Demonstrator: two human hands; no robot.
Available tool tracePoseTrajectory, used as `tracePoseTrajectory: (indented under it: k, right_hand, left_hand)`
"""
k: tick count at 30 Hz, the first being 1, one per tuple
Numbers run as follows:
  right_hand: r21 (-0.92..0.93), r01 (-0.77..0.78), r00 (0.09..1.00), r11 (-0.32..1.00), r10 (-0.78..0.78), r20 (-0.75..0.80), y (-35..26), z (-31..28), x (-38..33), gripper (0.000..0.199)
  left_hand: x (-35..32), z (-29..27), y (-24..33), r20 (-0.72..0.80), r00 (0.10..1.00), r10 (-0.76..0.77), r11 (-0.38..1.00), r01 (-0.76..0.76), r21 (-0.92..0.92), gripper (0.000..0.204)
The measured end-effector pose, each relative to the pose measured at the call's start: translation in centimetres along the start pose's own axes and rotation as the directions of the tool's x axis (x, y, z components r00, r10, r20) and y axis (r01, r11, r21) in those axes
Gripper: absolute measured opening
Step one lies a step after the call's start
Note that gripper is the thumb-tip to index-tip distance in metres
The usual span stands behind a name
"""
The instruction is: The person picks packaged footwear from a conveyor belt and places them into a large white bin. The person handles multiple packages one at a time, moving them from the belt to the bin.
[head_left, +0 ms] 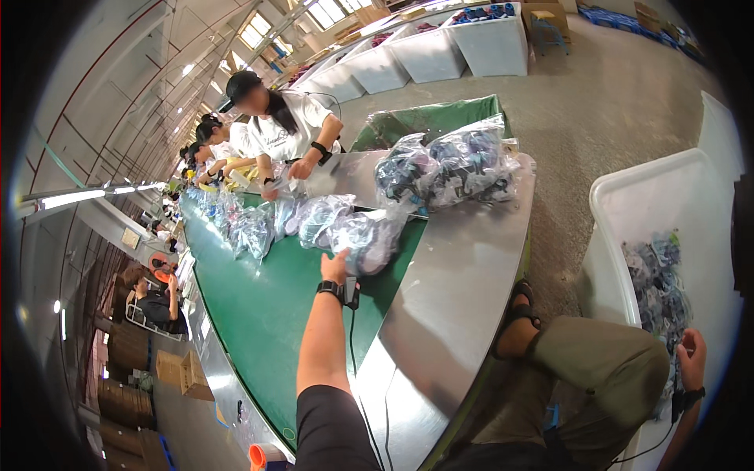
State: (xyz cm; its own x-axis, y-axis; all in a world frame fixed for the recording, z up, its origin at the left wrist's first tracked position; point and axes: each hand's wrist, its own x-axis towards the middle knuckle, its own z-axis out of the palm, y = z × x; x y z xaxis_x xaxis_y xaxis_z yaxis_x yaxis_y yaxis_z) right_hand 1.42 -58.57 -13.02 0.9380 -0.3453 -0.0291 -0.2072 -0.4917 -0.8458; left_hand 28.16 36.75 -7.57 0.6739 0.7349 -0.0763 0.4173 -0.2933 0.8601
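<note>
My left hand reaches over the green belt, its fingers closed at the near left edge of a clear plastic bag. Pale, rounded contents show through the film, too blurred to name. Low on the right, my right hand hangs over a large white bin, fingers loosely apart and nothing seen in them. Inside that bin lie several clear bags with dark and bluish contents. More filled bags are heaped on the metal table end beyond my left hand.
A line of filled bags runs along the green belt. Across it, a co-worker in a white shirt handles something small. A green-lined bin stands behind the table; white bins line the back. A cable trails from my left wrist.
</note>
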Motion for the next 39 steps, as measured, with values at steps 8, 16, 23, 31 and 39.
tracePoseTrajectory:
  k: [8,16,23,31,39]
  right_hand:
    - [0.015,0.057,0.997,0.998,-0.057,0.044,-1.1,0.8,0.1,0.041]
    - [-0.008,0.093,0.986,0.996,-0.091,0.139,-3.1,0.6,1.4,0.042]
    - [-0.081,0.365,0.931,0.927,-0.362,0.054,-9.6,1.5,3.4,0.045]
    - [-0.047,0.570,0.817,0.820,-0.561,0.132,-24.5,3.6,-0.9,0.040]
    - [-0.016,0.794,0.574,0.607,-0.741,0.350,-32.9,7.4,-4.2,0.051]
  left_hand:
    - [-7.5,-0.7,0.8,0.458,0.885,-0.078,0.993,0.112,-0.047,0.031]
    - [-23.0,-3.5,-1.4,0.206,0.731,0.650,0.754,-0.654,-0.055,0.053]
    - [-25.9,-5.5,0.1,0.248,0.960,0.127,0.939,-0.036,-0.343,0.056]
    - [-28.3,-1.3,3.4,0.360,0.930,0.066,0.865,0.127,-0.486,0.087]
    - [-39.9,5.1,10.5,0.667,0.718,0.197,0.690,0.382,-0.615,0.076]
